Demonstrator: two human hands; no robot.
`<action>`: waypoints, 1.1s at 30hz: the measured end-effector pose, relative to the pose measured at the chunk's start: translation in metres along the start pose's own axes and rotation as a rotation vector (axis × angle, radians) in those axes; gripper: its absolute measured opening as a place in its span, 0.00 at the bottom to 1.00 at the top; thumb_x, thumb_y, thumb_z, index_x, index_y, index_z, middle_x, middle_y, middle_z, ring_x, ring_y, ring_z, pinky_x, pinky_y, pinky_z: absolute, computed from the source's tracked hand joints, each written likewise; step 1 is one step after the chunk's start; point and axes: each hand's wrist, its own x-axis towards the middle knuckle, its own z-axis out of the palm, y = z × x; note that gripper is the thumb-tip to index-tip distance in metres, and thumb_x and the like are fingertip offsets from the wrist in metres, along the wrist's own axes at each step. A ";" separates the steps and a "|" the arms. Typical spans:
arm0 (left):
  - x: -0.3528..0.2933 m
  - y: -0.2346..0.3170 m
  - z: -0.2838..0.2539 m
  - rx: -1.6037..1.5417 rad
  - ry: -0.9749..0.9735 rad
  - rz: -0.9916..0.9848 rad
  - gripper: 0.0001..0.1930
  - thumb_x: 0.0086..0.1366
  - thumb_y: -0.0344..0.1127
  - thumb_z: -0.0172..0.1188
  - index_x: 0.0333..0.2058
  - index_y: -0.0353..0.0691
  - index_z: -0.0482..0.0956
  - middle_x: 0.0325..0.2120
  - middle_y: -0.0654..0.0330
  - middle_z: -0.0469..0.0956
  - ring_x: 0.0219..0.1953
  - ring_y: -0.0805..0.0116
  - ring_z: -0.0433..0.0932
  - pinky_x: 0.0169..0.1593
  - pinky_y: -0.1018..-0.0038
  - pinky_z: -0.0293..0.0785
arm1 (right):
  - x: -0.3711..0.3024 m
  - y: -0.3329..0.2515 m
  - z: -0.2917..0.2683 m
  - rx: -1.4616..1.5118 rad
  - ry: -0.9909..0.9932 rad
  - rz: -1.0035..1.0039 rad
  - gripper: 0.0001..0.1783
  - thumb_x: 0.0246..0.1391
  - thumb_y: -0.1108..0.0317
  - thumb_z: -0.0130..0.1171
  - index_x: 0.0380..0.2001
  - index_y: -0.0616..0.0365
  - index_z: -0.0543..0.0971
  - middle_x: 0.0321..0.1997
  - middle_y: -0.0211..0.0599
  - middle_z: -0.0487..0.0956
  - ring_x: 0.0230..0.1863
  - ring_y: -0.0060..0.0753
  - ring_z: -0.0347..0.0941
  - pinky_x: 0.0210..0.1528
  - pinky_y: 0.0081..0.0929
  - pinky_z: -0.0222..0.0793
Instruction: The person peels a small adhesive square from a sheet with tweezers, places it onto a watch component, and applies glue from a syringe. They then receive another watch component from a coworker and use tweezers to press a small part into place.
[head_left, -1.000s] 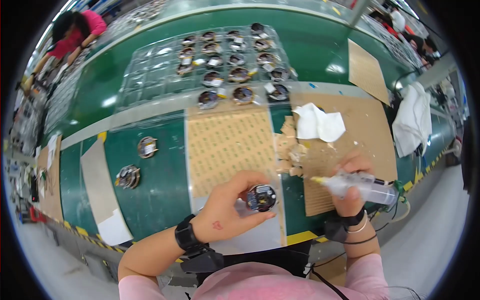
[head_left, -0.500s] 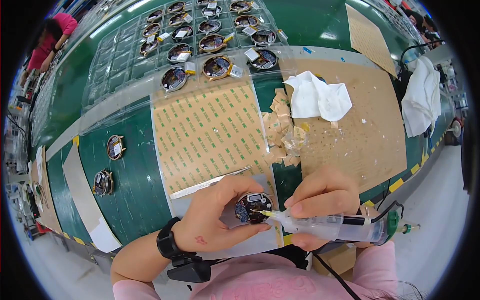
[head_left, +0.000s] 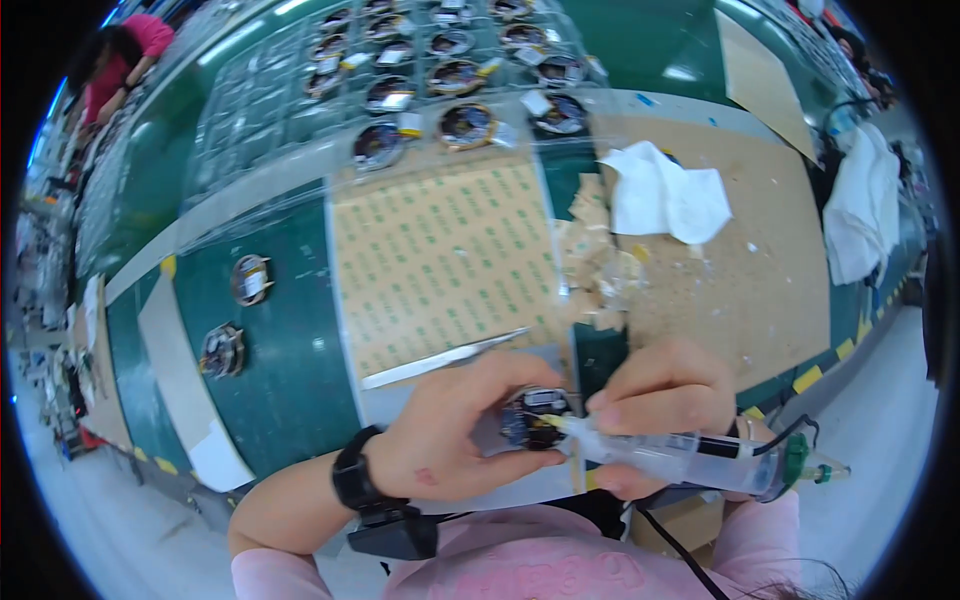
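Between the thumb and fingers of my left hand (head_left: 465, 425) sits an open round watch case (head_left: 520, 425), its dark inside with a circuit board facing up. My right hand (head_left: 670, 400) grips a clear dispensing syringe (head_left: 650, 455) with a green cap and a thin hose. Its yellowish needle tip reaches over the inside of the case; whether it touches is too blurred to tell. Beyond my left hand, silver tweezers (head_left: 445, 358) lie across a tan adhesive sheet (head_left: 450, 270) with green print.
Two more watch cases (head_left: 251, 279) stand on the green mat at left. A clear tray (head_left: 270, 130) at the back holds several cases. Right of the sheet are torn tan scraps (head_left: 592, 250), a white cloth (head_left: 668, 195) and brown cardboard (head_left: 765, 290). A person (head_left: 120, 60) sits far left.
The whole view has shifted, so the table and both hands appear further right. My hands keep their hold, with the needle tip still over the watch case.
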 end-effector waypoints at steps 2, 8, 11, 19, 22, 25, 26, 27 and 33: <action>0.002 -0.004 0.003 -0.058 -0.014 0.017 0.27 0.49 0.34 0.73 0.47 0.41 0.71 0.34 0.58 0.76 0.32 0.64 0.77 0.36 0.73 0.73 | -0.001 0.000 0.000 -0.013 -0.019 -0.026 0.23 0.43 0.54 0.73 0.38 0.54 0.77 0.34 0.37 0.79 0.29 0.31 0.75 0.28 0.23 0.70; 0.002 0.002 0.000 -0.005 -0.052 -0.009 0.28 0.50 0.32 0.73 0.49 0.39 0.70 0.37 0.57 0.75 0.37 0.65 0.77 0.40 0.73 0.73 | -0.001 -0.003 0.001 -0.034 0.013 0.007 0.22 0.39 0.63 0.75 0.38 0.55 0.79 0.34 0.35 0.78 0.27 0.28 0.74 0.25 0.21 0.69; 0.002 -0.001 0.001 0.022 -0.024 0.039 0.28 0.50 0.34 0.71 0.48 0.42 0.69 0.32 0.57 0.73 0.30 0.60 0.74 0.33 0.70 0.71 | -0.001 -0.003 0.001 -0.056 0.002 0.012 0.22 0.39 0.62 0.75 0.38 0.54 0.79 0.33 0.35 0.77 0.27 0.28 0.74 0.25 0.21 0.68; 0.001 -0.002 -0.001 0.032 -0.054 0.008 0.28 0.50 0.36 0.73 0.49 0.40 0.72 0.40 0.58 0.76 0.37 0.64 0.78 0.39 0.74 0.74 | -0.005 -0.003 0.003 -0.092 0.020 0.026 0.21 0.40 0.60 0.74 0.37 0.54 0.78 0.32 0.36 0.77 0.26 0.27 0.73 0.25 0.21 0.68; 0.002 -0.002 0.002 0.001 -0.007 0.087 0.28 0.50 0.33 0.71 0.48 0.41 0.68 0.32 0.56 0.72 0.30 0.59 0.73 0.34 0.70 0.70 | -0.005 -0.003 0.003 -0.094 0.034 0.021 0.20 0.41 0.59 0.74 0.36 0.53 0.78 0.32 0.36 0.77 0.27 0.27 0.73 0.25 0.21 0.68; 0.002 -0.002 0.002 0.002 -0.007 0.085 0.27 0.50 0.33 0.70 0.48 0.41 0.68 0.32 0.56 0.72 0.30 0.60 0.74 0.33 0.70 0.71 | -0.004 -0.004 0.002 -0.137 0.027 0.017 0.21 0.41 0.59 0.74 0.37 0.53 0.77 0.31 0.36 0.76 0.26 0.27 0.73 0.24 0.21 0.68; 0.002 -0.002 0.002 0.001 -0.009 0.083 0.27 0.50 0.33 0.70 0.48 0.41 0.68 0.32 0.56 0.72 0.30 0.61 0.74 0.33 0.70 0.71 | -0.004 -0.004 0.002 -0.138 0.024 0.012 0.21 0.41 0.59 0.74 0.37 0.53 0.77 0.31 0.36 0.76 0.26 0.27 0.73 0.24 0.21 0.68; 0.002 -0.001 0.001 0.004 -0.004 0.086 0.27 0.50 0.33 0.70 0.48 0.41 0.68 0.32 0.56 0.72 0.30 0.61 0.74 0.33 0.70 0.71 | -0.004 -0.004 0.002 -0.144 0.030 0.017 0.21 0.43 0.58 0.73 0.37 0.54 0.77 0.31 0.36 0.76 0.26 0.27 0.72 0.25 0.21 0.68; -0.002 -0.003 0.001 -0.039 -0.029 -0.027 0.28 0.50 0.37 0.73 0.49 0.41 0.71 0.41 0.58 0.75 0.37 0.63 0.78 0.40 0.73 0.74 | -0.023 -0.001 -0.010 -0.230 0.156 0.034 0.26 0.50 0.45 0.63 0.38 0.54 0.70 0.33 0.37 0.71 0.30 0.26 0.69 0.31 0.18 0.66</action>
